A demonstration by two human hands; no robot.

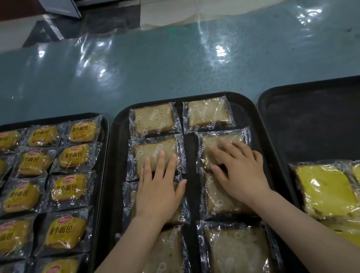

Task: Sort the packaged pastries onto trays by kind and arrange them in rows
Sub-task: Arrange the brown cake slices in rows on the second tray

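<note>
Three black trays sit side by side along the near edge of a bench covered in clear, shiny plastic sheeting.

The middle tray [116, 131] holds pale brown cake slices in clear wrappers, laid in two columns running from its far edge to its near edge. Both hands are down on this tray. The left hand [159, 193] lies flat, fingers straight and slightly spread, its fingertips on the second slice of the left column [152, 148] and its palm over the slice behind it; it grips nothing. The right hand [240, 174] rests on the second slice of the right column [219, 141], fingers a little bent at the knuckles and pressing on the wrapper, not curled round it; the palm covers part of the third slice in that column.

The left tray [100, 125] is filled with small yellow buns in clear wrappers with red and yellow labels [70, 188], set in rows that run off the bench's left edge.

The right tray [325, 114] is bare across its far half; at its near right corner lie bright yellow cake slices in clear wrappers [324, 189], overlapping one another and not lined up.

Beyond the bench's far edge there is a tiled floor.
</note>
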